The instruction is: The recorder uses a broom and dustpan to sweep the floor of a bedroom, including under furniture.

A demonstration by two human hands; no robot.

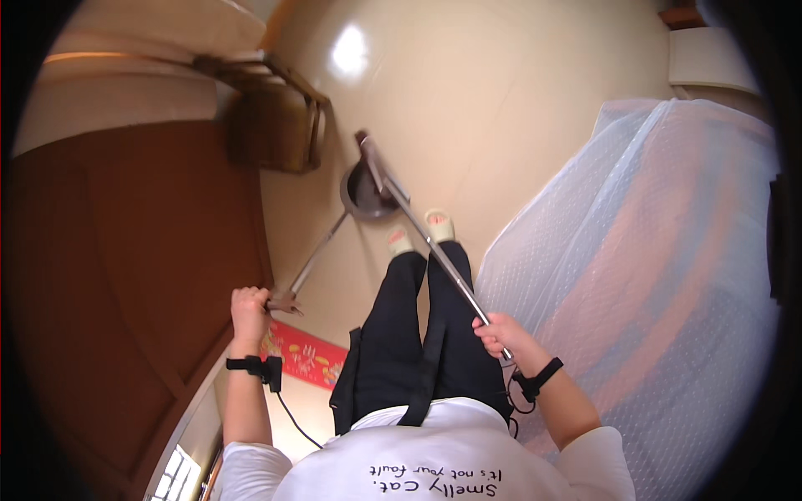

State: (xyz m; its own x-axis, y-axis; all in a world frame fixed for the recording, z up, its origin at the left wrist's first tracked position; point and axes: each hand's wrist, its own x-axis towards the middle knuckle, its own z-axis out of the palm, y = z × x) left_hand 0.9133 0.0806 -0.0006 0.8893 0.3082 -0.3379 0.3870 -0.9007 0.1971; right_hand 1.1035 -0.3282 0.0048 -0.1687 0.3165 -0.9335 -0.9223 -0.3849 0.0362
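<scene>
My left hand (249, 306) is closed round the brown grip at the top of a long-handled dustpan (354, 194), whose grey pole slopes down to a dark pan near the floor. My right hand (503, 334) wraps round the upper end of a broom's metal pole (447, 265). The broom's brownish head (369, 157) crosses over the pan, just ahead of my feet. Whether it touches the pan, I cannot tell. Any sweepings inside are too dark to make out. Each wrist carries a black strap with a small device and cable.
A wooden chair (271, 125) stands ahead on the left, beyond a brown door-like panel (125, 275). To the right hangs white dotted netting (635, 275) over something coloured. A red patterned sheet (305, 355) is by my left leg. Glossy beige floor (468, 75) stretches ahead.
</scene>
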